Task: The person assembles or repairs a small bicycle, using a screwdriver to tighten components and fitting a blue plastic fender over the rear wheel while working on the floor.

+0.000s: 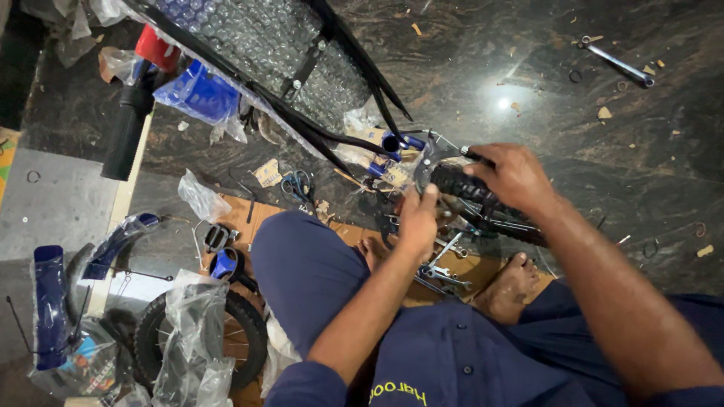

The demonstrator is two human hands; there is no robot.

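Head view: the person sits on the dark marble floor (528,83) with legs folded, bare feet showing beside a flattened cardboard sheet (362,234). The right hand (514,177) is clamped over a black bicycle pedal and crank assembly (471,194), fingers wrapped across its top. The left hand (417,220) is closed on the near end of the same assembly, thumb raised against it; what lies between the fingers cannot be told. The assembly sits just in front of the knees, above the cardboard and next to the blue bicycle frame tube (398,142). Several spanners (443,265) lie on the cardboard directly under the hands, touching one another. A pair of scissors (297,183) lies on the floor near the frame. A bubble-wrapped frame section (264,41) crosses the upper left, with a black handlebar grip (124,136) beside it. At lower left a small wheel (241,332) partly covered in clear plastic rests near a blue mudguard (113,245), also bagged. One further spanner (617,62) lies well apart at the upper right of the floor.
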